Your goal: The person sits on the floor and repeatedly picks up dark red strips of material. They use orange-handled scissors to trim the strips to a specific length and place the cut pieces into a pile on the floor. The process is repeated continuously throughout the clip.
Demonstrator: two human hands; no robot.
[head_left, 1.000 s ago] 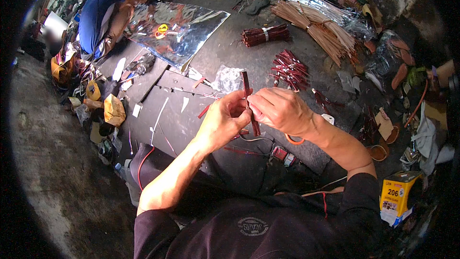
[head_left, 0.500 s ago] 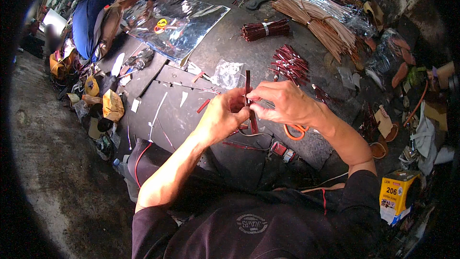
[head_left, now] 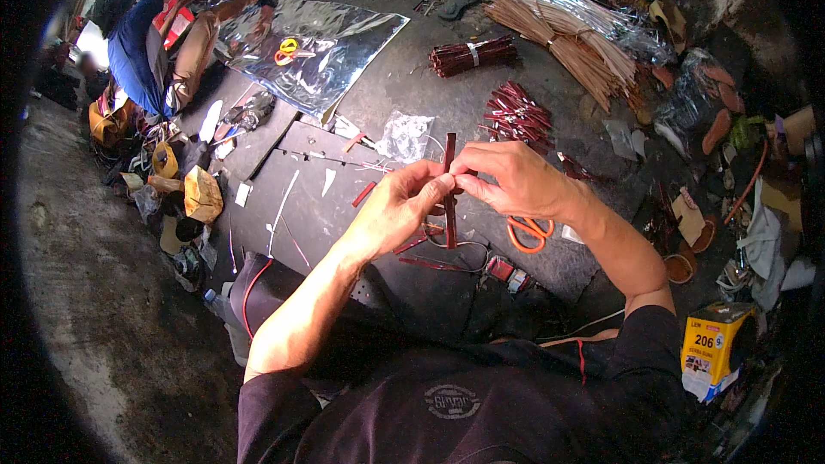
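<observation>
In front of me, my left hand [head_left: 397,208] pinches a narrow dark red strip [head_left: 451,228] between thumb and fingers. The strip stands nearly upright in the picture, with its ends showing above and below the fingers. My right hand [head_left: 518,179] is closed in a pinch at the strip's middle, its fingertips touching my left thumb. Whatever small detail lies between the fingertips is hidden. Orange-handled scissors [head_left: 540,245] lie below my right hand. Beyond it are a loose pile of short dark red strips [head_left: 516,120] and a tied dark red bundle [head_left: 455,60].
A shiny silver sheet [head_left: 361,47] at the far left bears yellow-handled scissors [head_left: 285,53]. A person in blue [head_left: 133,56] sits beside it. Long brown strips [head_left: 559,43] lie far right. A crumpled clear bag [head_left: 404,139] rests ahead; a yellow can [head_left: 709,348] stands lower right.
The strip has shifted slightly right and down, and my right fingertips have closed in against my left thumb. The person in blue has leaned back to the left.
</observation>
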